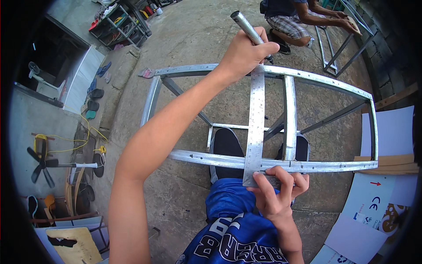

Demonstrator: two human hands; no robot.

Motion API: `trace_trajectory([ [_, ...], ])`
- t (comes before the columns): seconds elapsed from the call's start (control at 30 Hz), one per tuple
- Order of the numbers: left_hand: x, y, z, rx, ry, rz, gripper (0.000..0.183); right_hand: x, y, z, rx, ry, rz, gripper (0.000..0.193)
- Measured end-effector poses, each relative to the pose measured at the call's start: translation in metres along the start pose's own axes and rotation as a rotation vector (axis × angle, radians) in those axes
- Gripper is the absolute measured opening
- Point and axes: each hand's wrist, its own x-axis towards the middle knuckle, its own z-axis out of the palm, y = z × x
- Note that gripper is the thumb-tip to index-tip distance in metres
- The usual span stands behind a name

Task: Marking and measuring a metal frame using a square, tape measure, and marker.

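Note:
A rectangular frame of welded silvery metal tubing (198,156), with legs going down to the floor, stands in front of me. Across its near and far rails lies a steel square (255,119) with ruled marks, just left of a crossbar (289,116). My right hand (281,193) grips the square at its near corner, thumb and fingers pressed against the near rail. Reaching over the frame, my left hand (250,53) is closed around a silver marker (248,28). The marker is tilted, its dark tip down by the square's far end; whether it touches the rail I cannot tell.
Another person (292,22) crouches at the far right, holding a flat piece beside another metal frame (327,55). White printed sheets (365,211) lie at right. On the left are slippers (96,93), a yellow cord (88,136), a black fan blade (41,165) and a shelf (118,26).

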Motion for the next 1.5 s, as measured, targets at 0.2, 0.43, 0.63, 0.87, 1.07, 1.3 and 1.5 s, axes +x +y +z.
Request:
trace_trajectory([
  [0.2,-0.001,-0.002,-0.003,0.108,-0.036,0.123,0.028,0.0,-0.001,-0.001,0.002,-0.022,0.01,0.023],
  [0.43,-0.002,0.0,-0.002,0.201,0.005,0.093,0.028,-0.002,-0.001,0.001,0.008,-0.006,0.017,0.023],
  [0.63,-0.002,-0.002,-0.002,0.248,0.015,0.119,0.028,-0.003,-0.001,0.003,0.006,0.006,0.01,0.022],
  [0.87,-0.002,-0.001,0.001,0.33,0.004,0.191,0.029,-0.004,0.0,0.004,0.008,0.009,0.012,0.02],
  [1.07,-0.003,-0.001,0.011,0.53,0.019,0.348,0.03,-0.003,0.0,0.003,-0.004,0.015,0.012,0.025],
  [1.3,0.001,-0.001,0.004,0.289,0.057,0.178,0.03,-0.002,-0.001,0.004,0.011,0.044,0.026,0.024],
  [1.5,0.001,-0.002,0.007,0.418,0.048,0.268,0.03,-0.003,-0.001,0.005,0.004,0.046,0.02,0.024],
])
